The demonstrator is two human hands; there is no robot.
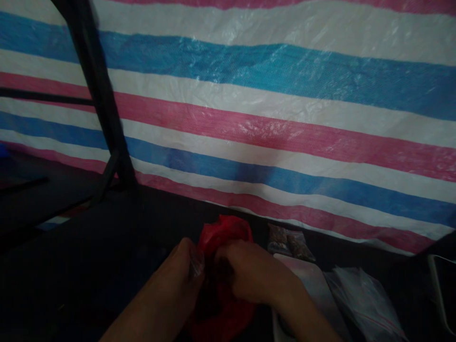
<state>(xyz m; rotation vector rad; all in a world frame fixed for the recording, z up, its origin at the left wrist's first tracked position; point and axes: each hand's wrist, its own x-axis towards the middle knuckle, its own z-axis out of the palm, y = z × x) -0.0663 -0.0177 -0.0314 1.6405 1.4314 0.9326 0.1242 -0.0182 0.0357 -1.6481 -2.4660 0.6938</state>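
Note:
A red plastic bag [223, 232] lies open on a dark table surface [107, 266] low in the middle of the view. My left hand [183, 270] is closed on a small clear plastic bag [195, 263] at the red bag's left edge. My right hand [249, 270] reaches into the red bag's mouth with its fingers curled; what they grip is hidden in the dark. The two hands almost touch.
A striped blue, white and pink tarp [270, 118] hangs right behind the table. A black metal post [99, 95] stands at the left. Small filled clear packets [290, 242], a white sheet [313, 285] and empty zip bags [363, 304] lie right of my hands.

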